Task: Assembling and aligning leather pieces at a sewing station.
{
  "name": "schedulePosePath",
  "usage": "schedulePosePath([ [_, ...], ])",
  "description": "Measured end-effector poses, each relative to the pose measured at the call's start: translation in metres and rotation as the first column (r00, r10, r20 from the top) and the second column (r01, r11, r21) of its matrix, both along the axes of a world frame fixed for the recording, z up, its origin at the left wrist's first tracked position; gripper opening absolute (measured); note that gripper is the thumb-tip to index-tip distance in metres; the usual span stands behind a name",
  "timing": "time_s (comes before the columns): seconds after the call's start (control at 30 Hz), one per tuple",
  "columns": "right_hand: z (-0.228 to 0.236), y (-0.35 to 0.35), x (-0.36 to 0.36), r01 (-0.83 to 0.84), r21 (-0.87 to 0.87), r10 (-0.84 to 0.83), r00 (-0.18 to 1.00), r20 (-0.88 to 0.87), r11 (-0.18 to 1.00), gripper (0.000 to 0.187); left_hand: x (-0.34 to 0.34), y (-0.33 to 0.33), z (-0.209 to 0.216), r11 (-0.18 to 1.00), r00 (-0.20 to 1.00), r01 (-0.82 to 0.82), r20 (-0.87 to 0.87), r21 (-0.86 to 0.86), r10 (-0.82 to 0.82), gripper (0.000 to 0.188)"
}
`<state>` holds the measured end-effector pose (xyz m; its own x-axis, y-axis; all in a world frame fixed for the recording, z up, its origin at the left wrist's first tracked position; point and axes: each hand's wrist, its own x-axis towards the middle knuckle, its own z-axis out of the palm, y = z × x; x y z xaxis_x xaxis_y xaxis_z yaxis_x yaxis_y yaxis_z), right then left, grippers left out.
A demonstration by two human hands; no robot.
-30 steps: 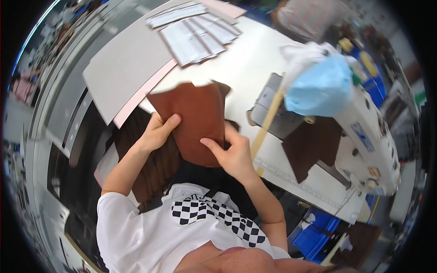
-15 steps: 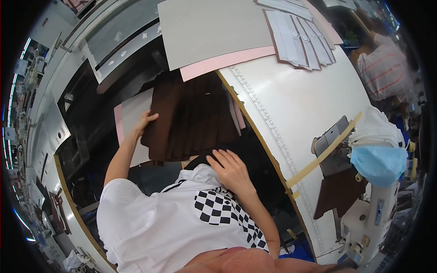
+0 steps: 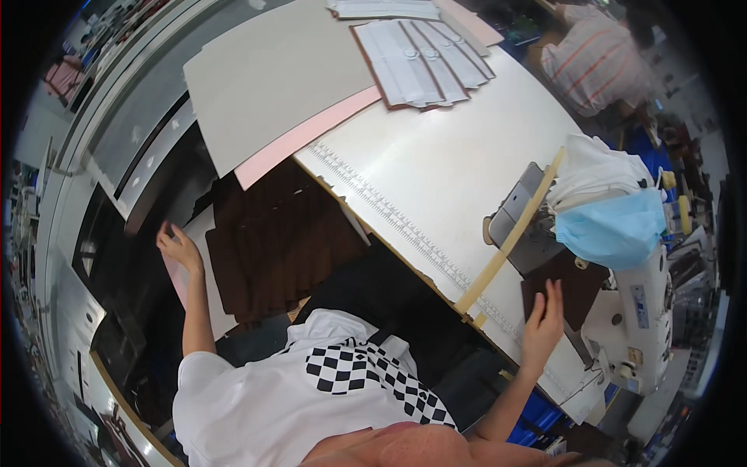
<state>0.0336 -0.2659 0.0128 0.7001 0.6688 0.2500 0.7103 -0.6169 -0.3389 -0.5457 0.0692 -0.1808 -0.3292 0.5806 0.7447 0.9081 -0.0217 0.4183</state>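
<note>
We have set the brown piece down; our left hand is resting open beside the stack, right hand reaching, released, toward the machine.

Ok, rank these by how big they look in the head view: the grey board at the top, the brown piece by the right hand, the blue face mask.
1. grey board, by far the largest.
2. blue face mask.
3. brown piece, partly hidden behind the right hand, so its rank against the mask is unsure.
</note>
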Motion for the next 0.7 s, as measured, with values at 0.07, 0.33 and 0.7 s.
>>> schedulePosePath([
  [0.07, -0.012, -0.004, -0.027, -0.100, -0.156, 0.108, 0.993, 0.040, 0.983, 0.041, 0.082, 0.042, 0.098, 0.927, 0.956, 0.283, -0.001, 0.247, -0.292, 0.021],
  [0.33, -0.004, 0.001, -0.090, -0.409, -0.094, 0.416, 0.907, 0.065, 0.908, 0.040, 0.392, 0.103, 0.206, 0.190, 0.026, 0.895, -0.378, -0.404, -0.925, 0.051],
  [0.7, -0.009, 0.006, -0.048, -0.469, 0.087, 0.475, 0.877, -0.072, 0.879, 0.042, 0.477, 0.095, 0.221, 0.316, 0.088, 0.452, -0.311, -0.834, -0.946, 0.052],
])
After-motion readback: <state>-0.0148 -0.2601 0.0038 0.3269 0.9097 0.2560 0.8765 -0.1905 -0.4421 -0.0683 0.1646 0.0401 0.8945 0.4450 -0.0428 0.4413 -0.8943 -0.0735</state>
